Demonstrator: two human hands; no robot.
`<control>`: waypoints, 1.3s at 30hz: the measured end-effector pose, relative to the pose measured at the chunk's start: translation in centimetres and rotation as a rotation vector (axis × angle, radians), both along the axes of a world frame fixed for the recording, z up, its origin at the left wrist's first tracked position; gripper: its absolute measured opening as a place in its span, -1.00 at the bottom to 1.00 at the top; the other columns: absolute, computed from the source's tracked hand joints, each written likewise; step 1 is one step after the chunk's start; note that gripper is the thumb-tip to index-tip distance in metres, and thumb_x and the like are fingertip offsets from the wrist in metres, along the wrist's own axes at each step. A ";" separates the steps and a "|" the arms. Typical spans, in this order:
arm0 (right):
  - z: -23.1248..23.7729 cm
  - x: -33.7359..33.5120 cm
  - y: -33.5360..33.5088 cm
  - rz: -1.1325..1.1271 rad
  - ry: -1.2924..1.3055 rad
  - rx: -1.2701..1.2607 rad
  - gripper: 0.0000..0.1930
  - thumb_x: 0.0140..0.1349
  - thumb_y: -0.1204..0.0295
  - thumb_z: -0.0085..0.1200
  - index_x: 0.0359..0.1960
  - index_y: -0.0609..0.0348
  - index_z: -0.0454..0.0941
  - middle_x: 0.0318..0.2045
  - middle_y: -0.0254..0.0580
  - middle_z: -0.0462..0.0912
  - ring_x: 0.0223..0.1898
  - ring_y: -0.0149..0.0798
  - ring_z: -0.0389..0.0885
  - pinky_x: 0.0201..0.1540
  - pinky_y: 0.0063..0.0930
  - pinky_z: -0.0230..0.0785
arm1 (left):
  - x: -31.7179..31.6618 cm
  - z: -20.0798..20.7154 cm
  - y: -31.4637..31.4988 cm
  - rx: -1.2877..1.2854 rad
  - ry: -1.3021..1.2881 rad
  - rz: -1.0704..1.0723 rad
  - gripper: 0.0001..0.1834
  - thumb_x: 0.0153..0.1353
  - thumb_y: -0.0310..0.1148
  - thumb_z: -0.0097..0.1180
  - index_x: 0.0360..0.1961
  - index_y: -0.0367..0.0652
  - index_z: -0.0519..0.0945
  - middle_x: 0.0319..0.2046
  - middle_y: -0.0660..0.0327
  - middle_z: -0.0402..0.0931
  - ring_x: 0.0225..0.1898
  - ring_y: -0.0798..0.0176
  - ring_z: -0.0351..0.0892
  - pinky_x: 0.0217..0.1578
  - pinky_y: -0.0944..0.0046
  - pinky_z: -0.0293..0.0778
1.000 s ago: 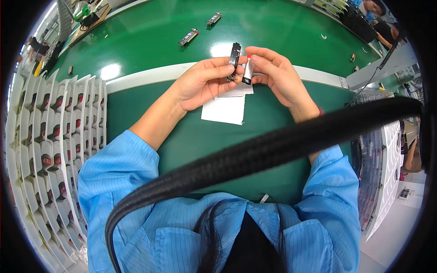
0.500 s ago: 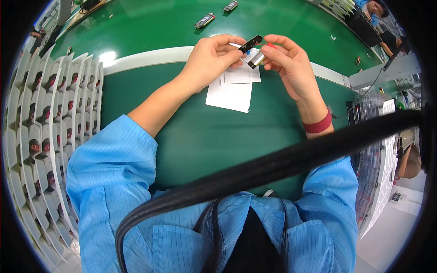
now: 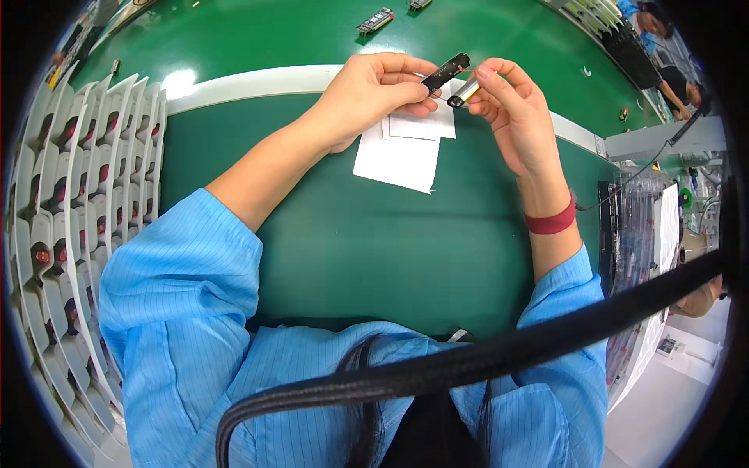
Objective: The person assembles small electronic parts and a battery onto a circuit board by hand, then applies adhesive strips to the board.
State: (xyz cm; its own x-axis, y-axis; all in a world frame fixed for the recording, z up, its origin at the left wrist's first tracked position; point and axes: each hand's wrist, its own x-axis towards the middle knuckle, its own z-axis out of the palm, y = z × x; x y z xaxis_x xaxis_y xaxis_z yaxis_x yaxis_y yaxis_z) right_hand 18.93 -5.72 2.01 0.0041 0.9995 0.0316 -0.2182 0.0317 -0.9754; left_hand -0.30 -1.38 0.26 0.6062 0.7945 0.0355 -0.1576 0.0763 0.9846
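Observation:
My left hand (image 3: 370, 97) pinches a slim black circuit-board-like strip (image 3: 446, 74) between thumb and fingers, its far end tilted up to the right. In my right hand (image 3: 516, 113), the thumb and fingertips grip a small silver battery-like cell (image 3: 466, 91) with a black end and a yellow edge. The two pieces are held close together above the bench's raised white edge; thin wires seem to run between them, too fine to be sure. Overlapping white paper sheets (image 3: 396, 162) lie beneath my hands on the green mat (image 3: 374, 249).
Stacked white trays (image 3: 74, 203) with small red and dark parts stand at my left. Beyond the white edge, two small assembled devices (image 3: 375, 23) lie on a green surface. Clear plastic trays (image 3: 644, 222) stand at right. A red wristband (image 3: 551, 220) trails a cord; a black strap (image 3: 468, 355) crosses the view.
The view has shifted slightly. My right hand has turned the silver cell so its black end points down-left, and the red bit by its fingertips is no longer visible. Both hands keep their holds.

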 end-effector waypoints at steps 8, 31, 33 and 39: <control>-1.2 0.1 -0.2 0.009 -0.573 0.036 -0.86 0.05 0.48 0.11 -0.41 0.29 0.44 -0.51 -0.26 0.55 -0.51 -0.50 0.50 -0.42 -0.65 0.38 | -1.2 -0.1 2.1 -0.244 -0.198 0.120 -0.75 0.12 -0.44 0.03 -0.19 -0.34 0.50 -0.33 0.16 0.54 -0.36 0.44 0.50 -0.31 0.52 0.45; -0.1 -1.6 3.1 0.234 -1.039 -0.019 -0.76 -0.14 0.55 0.18 -0.41 0.31 0.41 -0.49 -0.21 0.56 -0.44 -0.37 0.52 -0.32 -0.53 0.38 | -4.2 1.0 3.9 -0.348 0.120 -0.316 -0.75 0.02 -0.54 0.00 -0.24 -0.43 0.51 -0.45 0.14 0.53 -0.55 0.51 0.51 -0.56 0.62 0.48; -0.4 -1.7 2.5 0.211 -1.024 0.005 -0.78 -0.12 0.57 0.16 -0.41 0.30 0.40 -0.50 -0.22 0.55 -0.44 -0.37 0.52 -0.33 -0.53 0.38 | -3.9 1.7 3.6 -0.284 0.248 -0.338 -0.74 0.01 -0.55 0.01 -0.23 -0.41 0.52 -0.49 0.18 0.53 -0.54 0.53 0.51 -0.54 0.64 0.49; -0.3 -3.4 -5.3 -0.204 -1.185 1.002 -0.79 -0.13 0.76 0.08 -0.45 0.27 0.38 -0.54 -0.10 0.48 -0.47 -0.19 0.50 -0.38 -0.48 0.38 | -4.1 0.8 3.4 -0.271 0.277 -0.308 -0.74 0.00 -0.54 0.03 -0.24 -0.40 0.53 -0.48 0.18 0.52 -0.50 0.50 0.54 -0.43 0.63 0.52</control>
